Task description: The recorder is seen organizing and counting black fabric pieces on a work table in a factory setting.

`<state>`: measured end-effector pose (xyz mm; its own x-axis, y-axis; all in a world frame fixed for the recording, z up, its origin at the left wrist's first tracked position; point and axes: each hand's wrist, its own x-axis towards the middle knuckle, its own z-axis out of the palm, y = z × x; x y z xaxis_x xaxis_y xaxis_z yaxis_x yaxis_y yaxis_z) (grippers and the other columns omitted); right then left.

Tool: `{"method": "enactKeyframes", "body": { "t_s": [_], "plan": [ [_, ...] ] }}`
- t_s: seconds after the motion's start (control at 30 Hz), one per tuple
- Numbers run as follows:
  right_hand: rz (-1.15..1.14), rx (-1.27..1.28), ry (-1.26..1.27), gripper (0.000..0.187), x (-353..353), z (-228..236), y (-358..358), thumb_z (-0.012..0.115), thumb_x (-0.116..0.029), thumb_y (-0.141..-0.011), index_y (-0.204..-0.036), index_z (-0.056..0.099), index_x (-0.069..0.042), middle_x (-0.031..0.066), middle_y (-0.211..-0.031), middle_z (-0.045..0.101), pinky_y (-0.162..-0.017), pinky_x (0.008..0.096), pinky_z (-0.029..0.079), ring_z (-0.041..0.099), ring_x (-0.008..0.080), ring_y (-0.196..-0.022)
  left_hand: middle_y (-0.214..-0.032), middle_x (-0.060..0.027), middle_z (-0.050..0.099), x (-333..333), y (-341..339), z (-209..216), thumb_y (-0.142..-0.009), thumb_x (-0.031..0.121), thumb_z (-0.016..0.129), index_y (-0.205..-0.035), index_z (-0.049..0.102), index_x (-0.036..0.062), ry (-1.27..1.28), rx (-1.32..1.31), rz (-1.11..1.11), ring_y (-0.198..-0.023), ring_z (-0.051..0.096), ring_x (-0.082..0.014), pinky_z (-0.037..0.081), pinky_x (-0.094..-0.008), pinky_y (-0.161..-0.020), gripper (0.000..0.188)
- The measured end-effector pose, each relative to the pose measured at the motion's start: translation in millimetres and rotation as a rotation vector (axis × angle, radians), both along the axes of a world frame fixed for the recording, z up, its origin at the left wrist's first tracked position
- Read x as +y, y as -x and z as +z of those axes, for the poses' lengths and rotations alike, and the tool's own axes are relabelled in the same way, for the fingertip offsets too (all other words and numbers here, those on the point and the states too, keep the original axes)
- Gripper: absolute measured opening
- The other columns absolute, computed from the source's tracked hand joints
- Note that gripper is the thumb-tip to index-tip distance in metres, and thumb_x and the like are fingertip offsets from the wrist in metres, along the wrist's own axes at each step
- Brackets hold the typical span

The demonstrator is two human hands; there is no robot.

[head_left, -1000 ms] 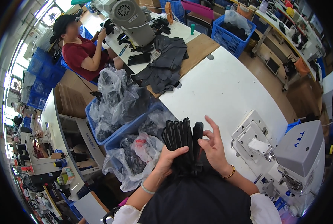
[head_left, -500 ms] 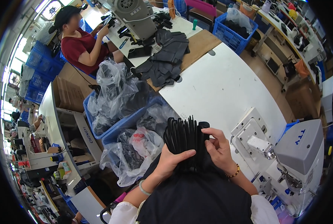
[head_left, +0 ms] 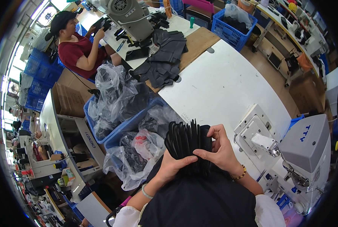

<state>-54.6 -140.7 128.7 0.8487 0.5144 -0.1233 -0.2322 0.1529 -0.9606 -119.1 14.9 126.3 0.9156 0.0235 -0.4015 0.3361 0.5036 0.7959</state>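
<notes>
Head view, hands: the left hand (head_left: 171, 166) and the right hand (head_left: 219, 148) are both grasping a fanned stack of black glove pieces (head_left: 188, 140), holding it upright just above the person's lap.
Head view, left grip: the fingers are curling around the lower left of the stack, the thumb pressing across its front; a thin bracelet is showing at the wrist.
Head view, right grip: the fingers are pinching the stack's upper right edge, the thumb lying along its base; a beaded bracelet is circling the wrist.
Head view, stack's place: it is hovering at the near edge of the white worktable (head_left: 222, 83), between the table and the plastic bags (head_left: 138, 151) of dark pieces to the left.
Head view, right side: a grey-white sewing machine (head_left: 301, 147) is standing on the table, near the right hand but apart from it.
Head view, left side: a blue bin (head_left: 125, 126) is holding clear bags stuffed with dark material.
Head view, background: a co-worker in a red shirt (head_left: 76, 51) is sitting at another machine, handling dark fabric, with a heap of black glove pieces (head_left: 163, 60) lying on the wooden table beside them.
</notes>
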Motion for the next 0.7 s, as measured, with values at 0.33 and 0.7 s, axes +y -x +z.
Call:
{"method": "enactKeyframes", "body": {
  "t_s": [0.33,0.7],
  "plan": [
    [0.014,-0.016,-0.072,0.05,-3.7,-0.1,4.2,0.059,0.0,-0.081,-0.122,0.031,-0.003,0.009,-0.107,0.047,-0.063,0.0186,0.05,0.056,0.0081,-0.083,-0.106,-0.0065,0.058,3.0,1.4,-0.9,-0.069,0.008,0.075,-0.114,0.05,-0.0004,0.033,0.007,-0.012,-0.097,0.055,-0.0149,0.044,-0.0283,-0.086,0.053],
    [0.115,-0.533,0.315,0.045,-11.8,14.5,-7.6,0.05,0.0,-0.076,-0.119,0.056,-0.014,0.0145,-0.099,0.056,-0.073,0.0294,0.047,0.057,0.0238,-0.081,-0.11,-0.0071,0.056,2.6,1.6,2.6,-0.072,0.01,0.073,-0.118,0.047,-0.0001,-0.032,0.01,-0.04,-0.1,0.054,-0.015,0.044,-0.0285,-0.087,0.054]
  ]
}}
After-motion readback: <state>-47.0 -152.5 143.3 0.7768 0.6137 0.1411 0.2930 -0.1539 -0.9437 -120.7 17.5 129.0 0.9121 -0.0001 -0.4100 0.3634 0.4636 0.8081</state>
